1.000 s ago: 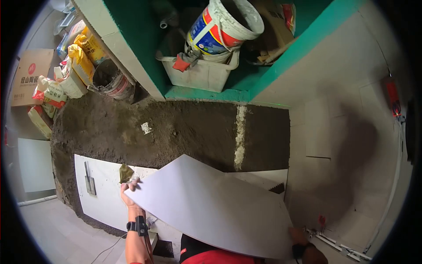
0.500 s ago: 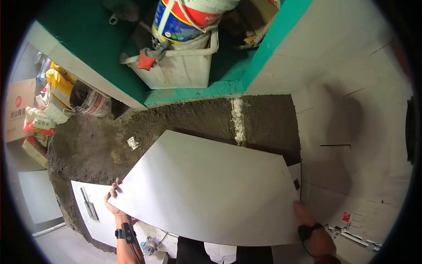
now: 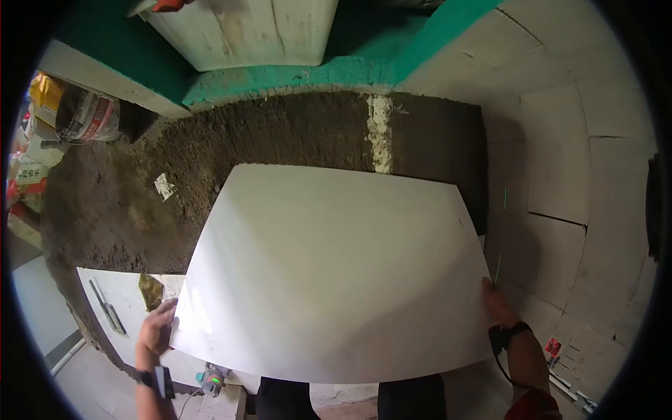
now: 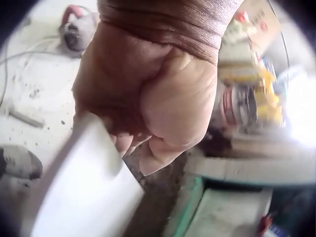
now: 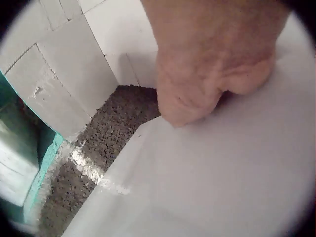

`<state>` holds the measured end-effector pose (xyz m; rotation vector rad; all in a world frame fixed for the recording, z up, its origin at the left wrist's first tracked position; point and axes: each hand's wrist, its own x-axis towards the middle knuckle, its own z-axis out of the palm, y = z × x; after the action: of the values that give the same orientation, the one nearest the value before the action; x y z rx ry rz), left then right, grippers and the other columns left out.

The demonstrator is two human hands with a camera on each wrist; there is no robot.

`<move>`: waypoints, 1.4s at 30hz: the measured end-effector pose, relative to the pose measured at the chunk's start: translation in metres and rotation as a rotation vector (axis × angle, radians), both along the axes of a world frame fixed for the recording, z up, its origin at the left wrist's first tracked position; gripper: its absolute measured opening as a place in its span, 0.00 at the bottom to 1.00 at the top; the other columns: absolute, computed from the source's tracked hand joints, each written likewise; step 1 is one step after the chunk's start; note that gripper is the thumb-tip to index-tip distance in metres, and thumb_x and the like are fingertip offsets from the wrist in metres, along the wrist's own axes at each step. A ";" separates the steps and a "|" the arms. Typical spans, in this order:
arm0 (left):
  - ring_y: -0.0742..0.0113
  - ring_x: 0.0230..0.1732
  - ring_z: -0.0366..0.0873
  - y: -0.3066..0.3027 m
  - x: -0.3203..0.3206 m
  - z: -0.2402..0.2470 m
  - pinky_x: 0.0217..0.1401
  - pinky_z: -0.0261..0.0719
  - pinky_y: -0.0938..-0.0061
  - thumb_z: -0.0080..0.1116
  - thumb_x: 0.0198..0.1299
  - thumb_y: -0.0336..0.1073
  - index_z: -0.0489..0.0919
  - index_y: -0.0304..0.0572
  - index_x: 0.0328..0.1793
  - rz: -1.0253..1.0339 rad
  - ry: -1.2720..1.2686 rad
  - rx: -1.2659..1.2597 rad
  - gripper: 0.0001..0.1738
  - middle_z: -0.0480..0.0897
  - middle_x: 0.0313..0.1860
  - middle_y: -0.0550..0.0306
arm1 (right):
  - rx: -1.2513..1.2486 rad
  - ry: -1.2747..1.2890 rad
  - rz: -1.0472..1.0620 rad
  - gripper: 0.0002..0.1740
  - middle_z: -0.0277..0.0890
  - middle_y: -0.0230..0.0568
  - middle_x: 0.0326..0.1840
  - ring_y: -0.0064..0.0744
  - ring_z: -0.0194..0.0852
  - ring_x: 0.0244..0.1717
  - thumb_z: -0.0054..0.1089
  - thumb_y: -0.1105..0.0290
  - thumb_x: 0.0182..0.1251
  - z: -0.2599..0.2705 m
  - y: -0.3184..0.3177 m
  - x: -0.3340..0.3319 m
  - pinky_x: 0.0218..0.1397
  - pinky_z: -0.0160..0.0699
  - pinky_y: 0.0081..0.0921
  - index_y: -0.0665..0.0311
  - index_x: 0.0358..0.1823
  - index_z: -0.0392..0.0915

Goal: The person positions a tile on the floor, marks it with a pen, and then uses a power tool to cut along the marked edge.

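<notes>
A large pale tile is held by its two short sides in front of my body, overlapping the dark mortar bed. My left hand grips its left edge near the front corner. In the left wrist view that corner of the tile sits against the palm, and the fingers bend behind it. At the opposite edge my right hand holds on. The right wrist view shows the right hand over the tile's edge, most of its fingers hidden.
A white laid tile carries a notched trowel and a crumpled cloth. A power tool lies by my legs. Beyond the mortar are a green-edged recess with a white tub, and a dirty bucket. The tiled wall rises at right.
The tile has swung from a slant to nearly square with my body and moved forward over the mortar. Both hands stay on its edges. My head view has tipped downward.
</notes>
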<state>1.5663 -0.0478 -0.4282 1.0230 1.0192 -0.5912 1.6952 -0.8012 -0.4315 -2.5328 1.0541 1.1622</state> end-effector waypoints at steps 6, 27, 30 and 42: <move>0.68 0.33 0.74 -0.011 0.034 -0.121 0.36 0.74 0.70 0.48 0.65 0.50 0.78 0.33 0.46 -0.262 0.435 0.495 0.23 0.78 0.32 0.58 | -0.047 -0.038 0.059 0.41 0.76 0.71 0.50 0.67 0.72 0.57 0.36 0.38 0.72 -0.005 0.010 -0.018 0.57 0.71 0.48 0.77 0.52 0.75; 0.68 0.33 0.72 -0.122 0.087 -0.157 0.36 0.71 0.69 0.49 0.66 0.43 0.78 0.39 0.37 0.084 0.010 0.547 0.15 0.75 0.30 0.61 | 0.022 -0.631 0.009 0.35 0.77 0.49 0.34 0.30 0.68 0.38 0.46 0.45 0.72 -0.121 -0.134 0.025 0.43 0.71 0.41 0.81 0.41 0.73; 0.70 0.33 0.71 -0.146 0.106 -0.191 0.36 0.70 0.69 0.49 0.66 0.43 0.78 0.41 0.35 0.157 -0.009 0.567 0.14 0.75 0.29 0.62 | -0.084 -0.836 0.005 0.30 0.66 0.62 0.20 0.39 0.66 0.22 0.45 0.52 0.72 -0.169 -0.141 0.065 0.32 0.67 0.45 0.79 0.30 0.69; 0.68 0.38 0.72 -0.175 0.109 -0.284 0.43 0.71 0.69 0.47 0.64 0.40 0.81 0.35 0.42 0.150 -0.182 0.648 0.16 0.79 0.38 0.59 | -0.051 -0.783 -0.003 0.31 0.78 0.67 0.35 0.68 0.77 0.42 0.44 0.49 0.71 -0.240 -0.180 0.141 0.45 0.73 0.50 0.76 0.35 0.79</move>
<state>1.6755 -0.2224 -0.7123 1.5164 1.1388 -0.0268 1.8367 -0.9814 -0.6718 -2.6228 0.8604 0.0764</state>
